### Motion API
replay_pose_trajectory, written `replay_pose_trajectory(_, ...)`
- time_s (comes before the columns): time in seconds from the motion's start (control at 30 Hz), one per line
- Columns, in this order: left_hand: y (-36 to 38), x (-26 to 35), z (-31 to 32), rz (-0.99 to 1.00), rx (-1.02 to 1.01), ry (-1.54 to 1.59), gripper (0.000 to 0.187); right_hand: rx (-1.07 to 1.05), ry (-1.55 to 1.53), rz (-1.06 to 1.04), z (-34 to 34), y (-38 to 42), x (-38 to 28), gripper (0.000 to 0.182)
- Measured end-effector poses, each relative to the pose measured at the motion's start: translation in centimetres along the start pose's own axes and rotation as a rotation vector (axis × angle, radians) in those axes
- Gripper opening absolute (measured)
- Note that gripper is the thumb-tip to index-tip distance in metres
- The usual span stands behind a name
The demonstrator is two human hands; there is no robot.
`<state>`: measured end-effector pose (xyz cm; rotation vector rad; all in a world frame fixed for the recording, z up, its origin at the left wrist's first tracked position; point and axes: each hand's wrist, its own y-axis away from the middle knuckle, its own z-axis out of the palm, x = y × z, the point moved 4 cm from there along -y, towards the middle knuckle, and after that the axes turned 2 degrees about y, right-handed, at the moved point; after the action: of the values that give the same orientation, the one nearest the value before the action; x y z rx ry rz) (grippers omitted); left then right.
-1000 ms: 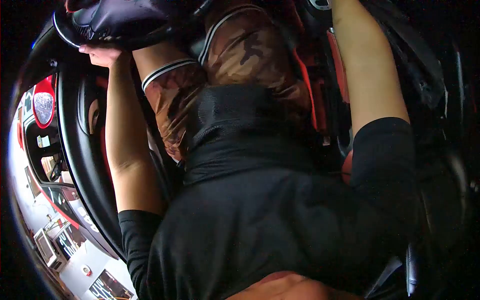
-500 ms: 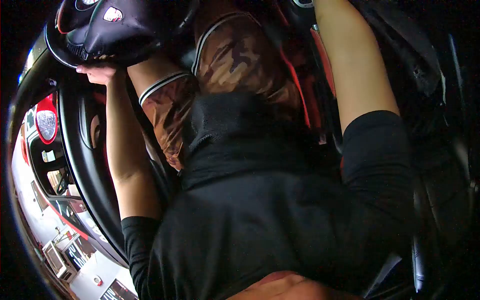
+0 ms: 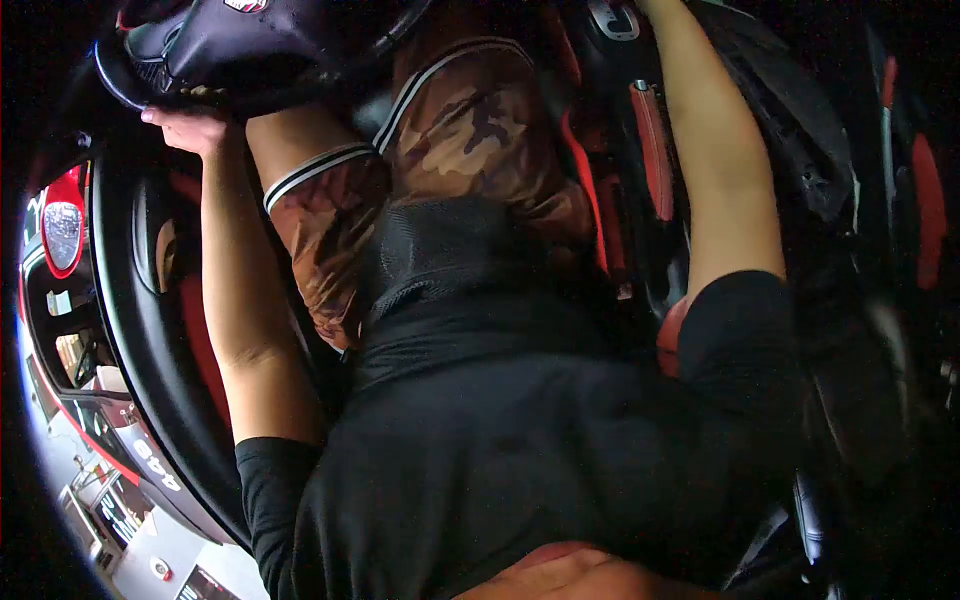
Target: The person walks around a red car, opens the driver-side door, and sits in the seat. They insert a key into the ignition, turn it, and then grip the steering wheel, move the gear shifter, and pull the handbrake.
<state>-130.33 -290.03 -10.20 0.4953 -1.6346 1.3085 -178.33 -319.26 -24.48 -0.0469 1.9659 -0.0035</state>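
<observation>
My left hand (image 3: 192, 130) is at the lower left rim of a black steering wheel (image 3: 120, 75), its fingers closed around the rim and partly hidden by it. A crest badge (image 3: 246, 4) on the wheel's hub is cut by the top edge. My right forearm (image 3: 725, 150) stretches up past the centre console, and the right hand lies beyond the top edge. Close to that wrist is a silver-framed console panel (image 3: 613, 20). Below it sits a handbrake lever (image 3: 652, 150) with a red grip.
My legs, in camouflage shorts (image 3: 480, 130), are beneath the wheel. On the left is the car door (image 3: 150, 330). Through its window I see a red side mirror (image 3: 63, 235) and another car (image 3: 150, 460) marked with numbers. Dark material (image 3: 800, 130) lies at the right.
The view has shifted and brightened a little: the wheel sits higher in the frame, while the handbrake and console show more fully. My left hand stays on the rim.
</observation>
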Motion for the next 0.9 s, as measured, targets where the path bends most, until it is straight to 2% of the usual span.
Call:
replay_pose_trajectory(0.1,-0.3,-0.5,-0.1,-0.028,-0.011,0.059,0.078,0.246,0.429,-0.194,-2.9,5.6,-1.1,0.071)
replay_pose_trajectory(0.17,-0.2,-0.4,-0.3,-0.010,-0.025,0.059,0.076,-0.009,0.333,-0.145,-4.4,10.2,1.7,0.058)
replay_pose_trajectory(0.23,0.1,-0.4,-0.2,-0.014,-0.031,0.101,0.074,-0.333,0.218,0.258,-5.2,16.3,1.3,0.059)
replay_pose_trajectory(0.3,-0.3,-0.4,0.2,-0.060,-0.042,0.163,0.072,-0.420,0.046,0.475,-5.6,21.4,1.2,0.066)
replay_pose_trajectory(0.33,-0.5,-0.7,0.0,-0.076,-0.051,0.165,0.070,-0.363,-0.083,0.635,-5.6,23.6,0.1,0.060)
replay_pose_trajectory(0.4,-0.6,-1.0,-0.3,-0.094,-0.060,0.178,0.068,-0.313,-0.219,0.606,-5.2,25.0,-0.1,0.056)
replay_pose_trajectory(0.5,-0.1,-0.2,-0.2,-0.153,-0.034,0.202,0.063,-0.314,-0.205,0.652,-4.6,24.0,0.9,0.051)
replay_pose_trajectory(0.63,-0.1,-0.1,-0.5,-0.109,-0.021,0.144,0.062,-0.342,-0.158,0.723,-4.5,24.0,-0.6,0.048)
replay_pose_trajectory(0.8,-0.4,-0.7,-0.6,-0.098,0.016,0.143,0.060,-0.347,-0.130,0.734,-4.5,23.5,-0.8,0.049)
replay_pose_trajectory(0.83,0.1,-0.4,-0.4,-0.193,0.011,0.246,0.060,-0.332,-0.123,0.722,-4.4,23.9,-0.7,0.049)
replay_pose_trajectory(0.9,0.4,-0.1,-0.6,-0.141,0.000,0.159,0.061,-0.281,-0.105,0.684,-4.7,24.2,-0.9,0.048)
